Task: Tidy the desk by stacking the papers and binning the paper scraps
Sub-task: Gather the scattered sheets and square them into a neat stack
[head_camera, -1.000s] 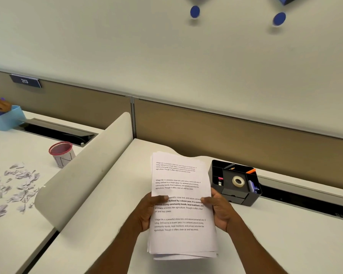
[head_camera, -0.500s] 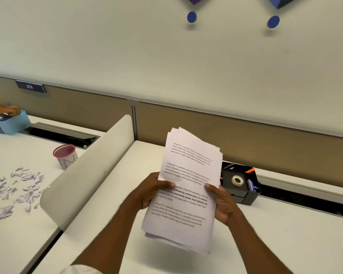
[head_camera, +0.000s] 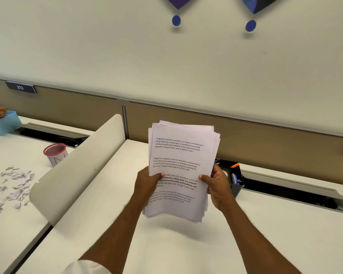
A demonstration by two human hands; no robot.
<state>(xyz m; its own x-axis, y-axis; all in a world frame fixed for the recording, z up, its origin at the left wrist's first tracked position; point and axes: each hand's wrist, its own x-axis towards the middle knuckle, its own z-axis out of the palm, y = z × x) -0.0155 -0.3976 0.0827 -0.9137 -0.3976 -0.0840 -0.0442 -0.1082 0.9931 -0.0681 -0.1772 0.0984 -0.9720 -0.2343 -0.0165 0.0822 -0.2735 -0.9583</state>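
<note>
Left hand (head_camera: 147,186) and right hand (head_camera: 220,187) grip one uneven stack of printed papers (head_camera: 182,153) above a smooth bench (head_camera: 186,246). Torn paper scraps (head_camera: 12,184) litter the next bench (head_camera: 18,230).

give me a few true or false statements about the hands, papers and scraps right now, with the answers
1. The left hand and right hand both hold the stack of papers by its side edges. True.
2. The stack lies flat on the desk. False: both hands hold it up, tilted, over the desk.
3. The paper scraps lie left of the divider. True.
4. The red-rimmed cup stands beside the black organiser. False: it stands left of the divider; the organiser is behind the right hand.
5. The top sheet is blank. False: it carries printed paragraphs.
</note>
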